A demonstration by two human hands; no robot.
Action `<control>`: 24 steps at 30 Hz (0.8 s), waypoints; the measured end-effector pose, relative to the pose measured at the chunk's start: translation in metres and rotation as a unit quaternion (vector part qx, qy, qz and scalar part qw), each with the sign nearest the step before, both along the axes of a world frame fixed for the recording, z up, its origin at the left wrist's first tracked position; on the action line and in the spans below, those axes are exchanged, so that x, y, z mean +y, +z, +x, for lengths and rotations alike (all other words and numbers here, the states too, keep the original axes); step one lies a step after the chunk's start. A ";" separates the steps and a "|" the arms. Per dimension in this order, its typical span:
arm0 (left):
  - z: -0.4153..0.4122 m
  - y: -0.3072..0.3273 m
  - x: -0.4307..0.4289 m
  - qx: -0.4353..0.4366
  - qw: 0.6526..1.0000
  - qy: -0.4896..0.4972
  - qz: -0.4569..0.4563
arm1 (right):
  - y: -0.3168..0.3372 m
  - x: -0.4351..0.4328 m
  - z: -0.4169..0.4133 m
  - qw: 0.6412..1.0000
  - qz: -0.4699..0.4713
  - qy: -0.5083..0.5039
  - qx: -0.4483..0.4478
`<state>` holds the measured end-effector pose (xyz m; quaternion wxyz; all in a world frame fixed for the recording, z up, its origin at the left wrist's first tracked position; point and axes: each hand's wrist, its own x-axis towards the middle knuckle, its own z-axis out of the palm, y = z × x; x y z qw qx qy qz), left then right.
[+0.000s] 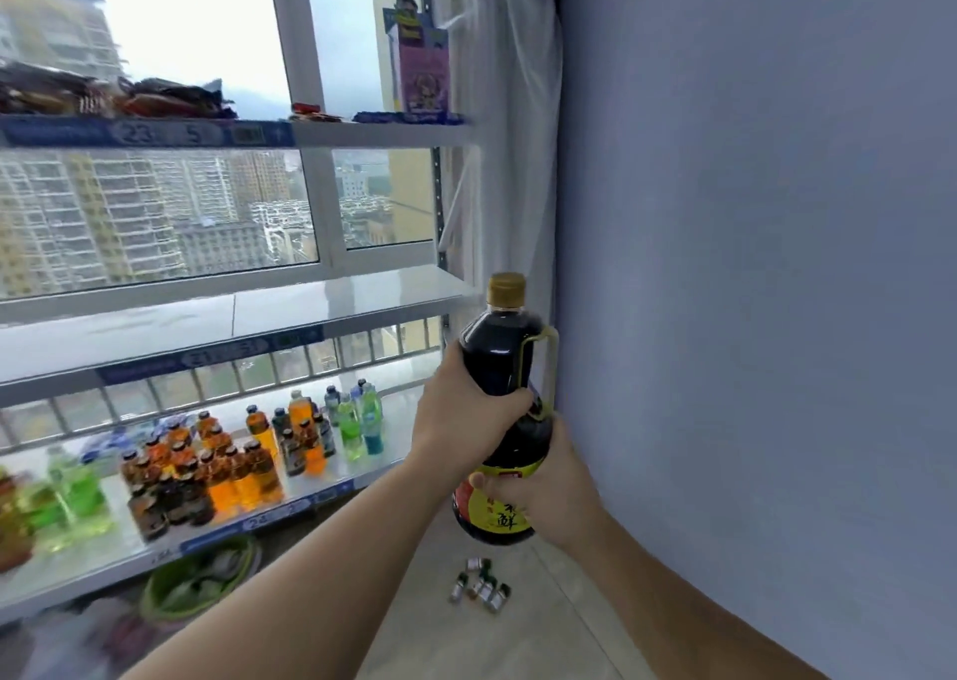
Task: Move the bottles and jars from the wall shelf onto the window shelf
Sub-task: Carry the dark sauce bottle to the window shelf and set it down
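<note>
A tall dark bottle [505, 405] of smooth clear plastic, filled with near-black liquid, is held upright in the air in front of the plain blue-grey wall [751, 265]. It has a ribbed gold screw cap, rounded shoulders, a thin looped handle moulded on its right side and a glossy yellow-and-red label with printed characters low on the belly.

The left hand [463, 410] wraps the upper body just under the shoulder, its fingers [510, 402] curled round the front and pressed against the plastic beside the handle's lower end. The right hand [544, 488] cups the lower body from the right, thumb laid across the label, the other fingers closed round the back where they cannot be seen. Both hands grip the same bottle; it touches nothing else.

To its left runs the window shelf [217, 327], a flat pale board with a slightly shiny surface and a blue price strip along its front edge; the bottle's cap is about level with that board and just off its right end. The tier below carries a crowd of small drink bottles [248, 456], orange, dark brown, green and blue, standing upright. On the tiled floor [492, 638] below the held bottle lies a cluster of what look like tiny vials [479, 586], too blurred to tell more.
</note>
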<state>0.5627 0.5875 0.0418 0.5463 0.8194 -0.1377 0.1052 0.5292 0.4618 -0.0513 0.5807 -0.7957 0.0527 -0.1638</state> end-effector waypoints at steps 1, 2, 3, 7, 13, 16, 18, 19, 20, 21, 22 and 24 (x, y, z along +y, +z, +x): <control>0.020 -0.002 0.007 0.001 1.000 0.011 -0.002 | -0.001 0.007 0.023 1.000 -0.001 0.014 0.000; 0.041 -0.003 0.014 0.002 1.000 0.022 -0.003 | -0.001 0.013 0.045 1.000 -0.004 0.026 0.000; 0.061 -0.004 0.019 0.002 0.999 0.032 -0.003 | -0.002 0.018 0.068 0.999 -0.006 0.037 0.000; 0.146 -0.006 0.035 -0.004 0.997 0.075 -0.006 | -0.004 0.032 0.167 0.996 -0.013 0.084 -0.008; 0.275 0.006 0.063 -0.002 0.989 0.150 -0.002 | 0.015 0.056 0.311 0.985 -0.034 0.171 -0.004; 0.330 0.012 0.080 -0.010 0.983 0.180 -0.012 | 0.027 0.070 0.375 0.977 -0.040 0.209 -0.006; 0.362 0.016 0.092 -0.017 0.980 0.198 -0.008 | 0.030 0.084 0.411 0.975 -0.041 0.220 -0.008; 0.377 0.018 0.099 -0.020 0.978 0.207 -0.004 | 0.030 0.092 0.428 0.974 -0.043 0.222 -0.009; 0.391 0.020 0.107 -0.023 0.976 0.216 0.002 | 0.031 0.100 0.445 0.974 -0.044 0.222 -0.010; 0.406 0.022 0.115 -0.027 0.974 0.224 0.009 | 0.032 0.109 0.461 0.973 -0.045 0.225 -0.011; 0.421 0.024 0.124 -0.031 0.972 0.232 0.017 | 0.034 0.118 0.476 0.972 -0.047 0.230 -0.012; 0.452 0.025 0.144 -0.033 0.968 0.248 0.028 | 0.036 0.137 0.508 0.969 -0.048 0.240 -0.017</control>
